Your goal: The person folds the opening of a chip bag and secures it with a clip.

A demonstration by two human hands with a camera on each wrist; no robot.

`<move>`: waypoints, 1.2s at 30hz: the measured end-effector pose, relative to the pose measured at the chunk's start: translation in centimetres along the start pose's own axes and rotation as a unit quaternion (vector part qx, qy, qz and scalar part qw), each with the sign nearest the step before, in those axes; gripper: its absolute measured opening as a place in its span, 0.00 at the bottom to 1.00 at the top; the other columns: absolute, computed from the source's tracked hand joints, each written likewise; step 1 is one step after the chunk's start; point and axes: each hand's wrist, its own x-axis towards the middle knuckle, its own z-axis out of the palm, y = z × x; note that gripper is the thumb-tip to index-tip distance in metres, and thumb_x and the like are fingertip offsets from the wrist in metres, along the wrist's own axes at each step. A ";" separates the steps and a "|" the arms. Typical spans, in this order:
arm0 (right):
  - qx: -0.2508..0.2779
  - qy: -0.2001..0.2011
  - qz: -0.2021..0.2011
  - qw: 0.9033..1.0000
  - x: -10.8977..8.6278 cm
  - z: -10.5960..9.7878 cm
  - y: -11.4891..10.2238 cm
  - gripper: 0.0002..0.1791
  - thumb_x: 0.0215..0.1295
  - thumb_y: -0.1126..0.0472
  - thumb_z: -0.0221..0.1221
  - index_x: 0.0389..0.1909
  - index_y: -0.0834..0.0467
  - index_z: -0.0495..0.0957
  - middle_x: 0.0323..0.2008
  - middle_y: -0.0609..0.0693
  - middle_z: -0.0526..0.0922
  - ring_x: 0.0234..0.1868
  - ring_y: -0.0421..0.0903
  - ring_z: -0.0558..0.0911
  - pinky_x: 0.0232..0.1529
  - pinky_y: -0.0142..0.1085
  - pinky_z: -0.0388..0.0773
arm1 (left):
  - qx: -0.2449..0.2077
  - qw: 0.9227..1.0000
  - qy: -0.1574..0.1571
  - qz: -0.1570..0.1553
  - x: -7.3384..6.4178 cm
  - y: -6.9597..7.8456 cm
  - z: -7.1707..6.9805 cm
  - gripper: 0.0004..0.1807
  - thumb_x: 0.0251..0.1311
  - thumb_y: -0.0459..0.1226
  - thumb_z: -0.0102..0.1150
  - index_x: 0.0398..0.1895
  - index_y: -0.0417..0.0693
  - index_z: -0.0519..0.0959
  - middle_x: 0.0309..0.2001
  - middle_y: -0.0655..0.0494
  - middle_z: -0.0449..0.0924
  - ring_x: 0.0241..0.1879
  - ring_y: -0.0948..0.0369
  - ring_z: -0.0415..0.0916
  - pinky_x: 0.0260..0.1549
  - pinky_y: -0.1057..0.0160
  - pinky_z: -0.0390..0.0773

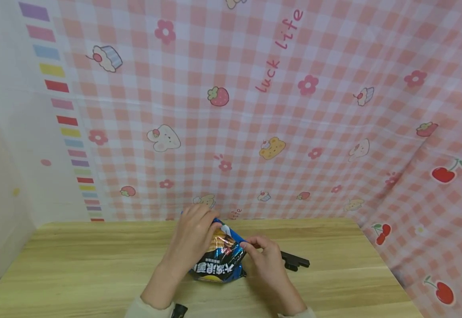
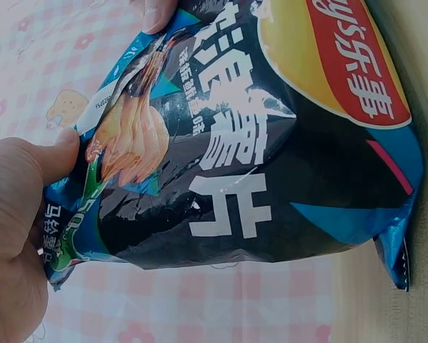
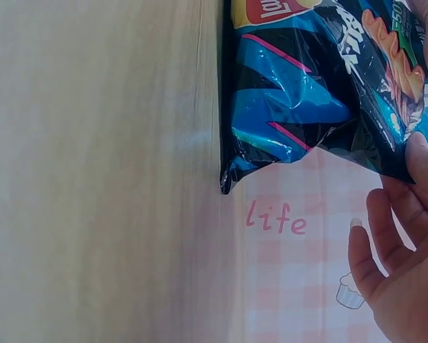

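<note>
A black and blue bag of potato chips (image 1: 220, 260) stands on the wooden table, its top edge between both hands. My left hand (image 1: 192, 232) pinches the left end of that edge, which looks folded over in the head view. With thumb and index finger, my right hand (image 1: 268, 258) pinches the right end; its other fingers are loosely bent in the right wrist view. The bag's printed front (image 2: 228, 143) fills much of the left wrist view, and its lower corner (image 3: 231, 175) touches the table in the right wrist view.
A black elongated object (image 1: 295, 260) lies on the table just right of my right hand, partly hidden by it. The wooden table (image 1: 87, 265) reaches back to a pink checked cloth (image 1: 231, 123). Another cloth side (image 1: 433, 221) bounds the right.
</note>
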 end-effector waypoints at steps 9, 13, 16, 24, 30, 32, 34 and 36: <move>-0.012 0.008 -0.017 1.000 -0.1 -0.1 0.1 0.05 0.68 0.63 0.69 0.30 0.53 0.88 0.33 0.41 0.85 0.39 0.41 0.82 0.44 0.34 0.81 | -0.006 1.000 -0.001 -0.006 -0.1 0.1 0.1 0.06 0.62 0.33 0.74 0.39 0.41 0.86 0.37 0.54 0.82 0.40 0.55 0.77 0.49 0.54 0.79; -0.024 0.015 -0.030 0.999 -0.1 -0.4 0.2 0.05 0.66 0.63 0.70 0.30 0.53 0.88 0.33 0.41 0.85 0.39 0.40 0.82 0.43 0.34 0.81 | -0.007 1.000 -0.001 -0.007 -0.2 0.2 0.1 0.07 0.62 0.34 0.74 0.39 0.41 0.86 0.37 0.55 0.82 0.39 0.56 0.77 0.45 0.56 0.80; -0.028 0.012 -0.034 0.999 -0.1 -0.5 0.2 0.05 0.66 0.63 0.70 0.30 0.53 0.88 0.33 0.41 0.85 0.38 0.40 0.82 0.42 0.34 0.81 | -0.006 1.000 0.001 -0.005 -0.2 0.2 0.2 0.06 0.62 0.34 0.74 0.39 0.42 0.86 0.36 0.55 0.82 0.38 0.57 0.77 0.43 0.57 0.80; -0.045 0.004 -0.026 0.999 0.0 -0.9 0.0 0.04 0.66 0.62 0.70 0.33 0.52 0.91 0.32 0.39 0.86 0.38 0.39 0.83 0.40 0.33 0.82 | -0.004 1.000 0.008 0.005 -0.1 0.2 0.1 0.05 0.62 0.34 0.74 0.36 0.43 0.86 0.35 0.56 0.82 0.38 0.57 0.76 0.42 0.58 0.79; -0.044 0.008 -0.052 0.998 0.1 -1.0 0.2 0.04 0.66 0.63 0.70 0.33 0.53 0.91 0.31 0.39 0.87 0.36 0.38 0.83 0.38 0.32 0.82 | -0.005 1.000 0.010 0.005 -0.1 0.1 0.1 0.05 0.62 0.34 0.73 0.35 0.44 0.86 0.35 0.56 0.83 0.37 0.57 0.77 0.42 0.57 0.80; -0.045 0.007 -0.055 0.997 0.2 -1.0 0.2 0.04 0.66 0.63 0.70 0.33 0.53 0.91 0.31 0.40 0.87 0.36 0.38 0.83 0.37 0.32 0.81 | -0.005 1.000 0.009 0.003 -0.1 0.1 0.1 0.05 0.62 0.34 0.73 0.36 0.44 0.86 0.35 0.56 0.83 0.38 0.56 0.78 0.44 0.57 0.80; -0.049 0.005 -0.056 0.997 0.2 -1.0 0.2 0.03 0.66 0.63 0.70 0.33 0.53 0.91 0.31 0.39 0.87 0.36 0.38 0.83 0.37 0.32 0.81 | -0.006 1.000 0.007 0.002 -0.1 0.1 0.0 0.05 0.63 0.34 0.73 0.36 0.43 0.86 0.35 0.56 0.84 0.38 0.56 0.79 0.45 0.56 0.81; -0.053 0.004 -0.054 0.997 0.2 -1.0 0.2 0.03 0.66 0.63 0.70 0.34 0.53 0.91 0.32 0.39 0.87 0.36 0.38 0.84 0.38 0.33 0.82 | -0.006 1.000 0.005 0.001 -0.1 0.1 0.0 0.05 0.63 0.34 0.73 0.37 0.44 0.86 0.35 0.55 0.84 0.39 0.56 0.79 0.47 0.55 0.81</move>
